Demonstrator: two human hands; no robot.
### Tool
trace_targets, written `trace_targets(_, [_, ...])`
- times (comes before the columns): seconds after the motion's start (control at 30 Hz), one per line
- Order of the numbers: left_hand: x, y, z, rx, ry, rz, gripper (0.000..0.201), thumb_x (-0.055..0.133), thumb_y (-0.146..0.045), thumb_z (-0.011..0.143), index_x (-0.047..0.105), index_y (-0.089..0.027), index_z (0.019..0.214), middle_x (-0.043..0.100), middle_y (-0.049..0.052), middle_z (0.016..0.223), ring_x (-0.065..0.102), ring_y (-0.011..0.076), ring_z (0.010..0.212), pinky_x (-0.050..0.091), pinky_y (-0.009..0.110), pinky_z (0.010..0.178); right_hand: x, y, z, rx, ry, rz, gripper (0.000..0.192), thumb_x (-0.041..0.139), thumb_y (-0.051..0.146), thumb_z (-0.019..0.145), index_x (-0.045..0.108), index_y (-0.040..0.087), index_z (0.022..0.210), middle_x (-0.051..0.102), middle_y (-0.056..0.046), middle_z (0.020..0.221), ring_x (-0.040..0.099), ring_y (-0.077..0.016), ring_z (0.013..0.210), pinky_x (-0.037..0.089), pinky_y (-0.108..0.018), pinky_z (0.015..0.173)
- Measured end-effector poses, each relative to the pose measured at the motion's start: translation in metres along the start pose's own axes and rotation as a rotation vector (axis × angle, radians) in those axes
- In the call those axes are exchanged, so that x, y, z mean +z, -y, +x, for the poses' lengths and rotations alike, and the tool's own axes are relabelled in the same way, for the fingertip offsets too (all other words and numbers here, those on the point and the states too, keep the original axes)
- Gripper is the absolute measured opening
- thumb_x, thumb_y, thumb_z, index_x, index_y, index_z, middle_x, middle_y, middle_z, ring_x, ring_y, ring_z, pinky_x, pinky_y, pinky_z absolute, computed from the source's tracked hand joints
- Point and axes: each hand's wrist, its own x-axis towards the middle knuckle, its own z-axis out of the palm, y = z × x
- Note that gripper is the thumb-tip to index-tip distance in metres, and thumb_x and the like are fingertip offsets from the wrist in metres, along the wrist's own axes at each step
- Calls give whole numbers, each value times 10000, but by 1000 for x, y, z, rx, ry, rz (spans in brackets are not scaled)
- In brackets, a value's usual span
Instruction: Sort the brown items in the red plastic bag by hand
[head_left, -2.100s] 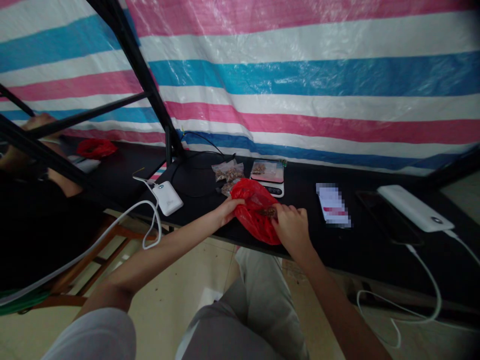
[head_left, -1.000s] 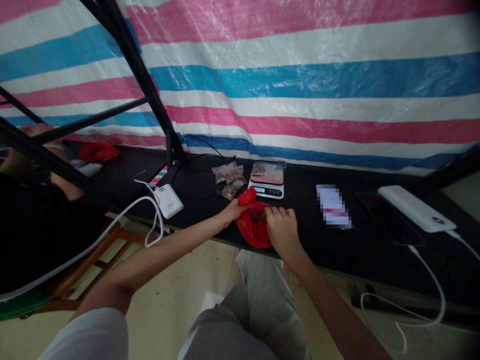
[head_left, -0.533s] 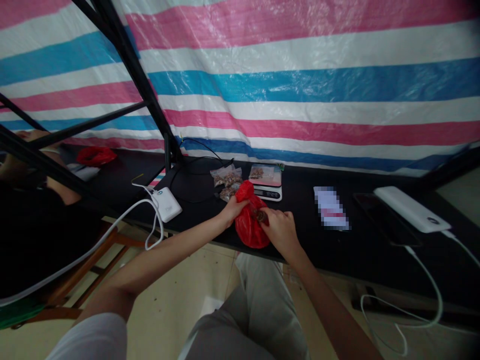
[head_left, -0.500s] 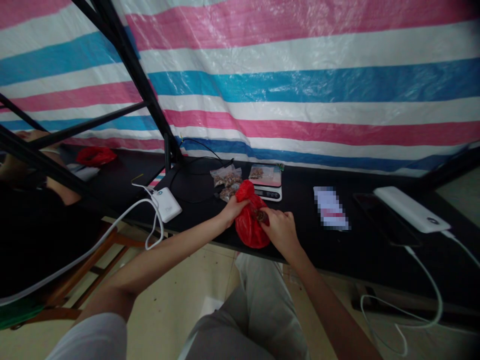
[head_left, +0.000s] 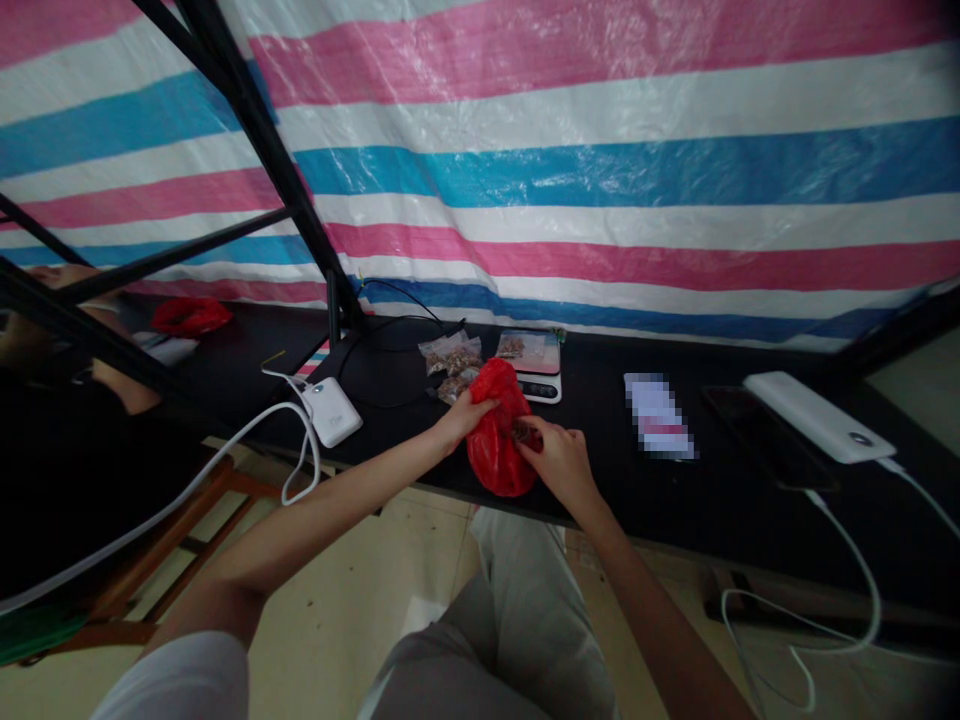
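A red plastic bag (head_left: 496, 462) is at the front edge of the black table. My left hand (head_left: 456, 422) is closed on its left side, near the top. At the bag's opening, the fingertips of my right hand (head_left: 561, 455) are pinched together beside some small brown pieces (head_left: 520, 431). I cannot tell how many of these are between the fingers. Just behind the bag stands a digital scale (head_left: 553, 388), partly covered by it. A small clear bag of brown bits (head_left: 513, 346) lies on the scale, and several similar clear bags (head_left: 455, 353) lie to its left.
On the right are a blurred-out sheet or screen (head_left: 661, 416), a dark phone (head_left: 769, 437) and a white power bank (head_left: 821, 418) with cables. Another white power bank (head_left: 332, 412) lies left. A person's arm (head_left: 124, 380) and another red bag (head_left: 191, 316) are beyond the black frame.
The top of the red bag has spread wider and now covers more of the scale. Both hands stay at the bag with only slight shifts.
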Motion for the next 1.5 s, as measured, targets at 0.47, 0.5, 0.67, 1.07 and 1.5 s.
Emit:
trace_targets(0.47, [-21, -1, -10, -124, 314, 174, 518, 800, -123, 472, 644, -121, 966, 694, 96, 942, 633, 215, 912, 427, 392, 927, 0, 3, -2, -5, 8, -40, 279, 576, 255, 761, 587, 262, 1040, 678, -27, 986, 593, -193, 896, 255, -312, 744])
trace_targets(0.5, [-21, 0, -9, -124, 319, 183, 520, 800, -113, 462, 647, -122, 958, 696, 94, 935, 635, 217, 906, 428, 395, 924, 0, 2, -2, -7, 6, -40, 276, 575, 254, 763, 588, 261, 1038, 678, -26, 985, 594, -190, 893, 254, -312, 742])
trace_targets(0.67, [-23, 8, -3, -121, 327, 249, 481, 807, -93, 420, 663, -110, 879, 706, 85, 868, 647, 218, 852, 433, 407, 919, 0, 2, -3, -8, 2, -40, 268, 571, 261, 768, 584, 266, 1035, 680, -15, 977, 598, -182, 891, 256, -308, 740])
trace_targets(1.07, [-18, 8, -6, -76, 215, 173, 511, 809, -144, 458, 647, -108, 941, 698, 92, 923, 644, 212, 866, 445, 396, 914, 2, 10, -6, -25, -6, -22, 262, 554, 226, 774, 578, 251, 1034, 682, -19, 965, 594, -186, 891, 252, -311, 753])
trace_targets(1.5, [-27, 17, -1, 2, 140, 114, 474, 802, -237, 505, 640, -108, 931, 702, 86, 899, 649, 215, 849, 444, 402, 903, 6, -1, -6, 3, -30, 94, 263, 552, 302, 785, 578, 275, 1045, 682, -6, 925, 594, -182, 887, 270, -306, 756])
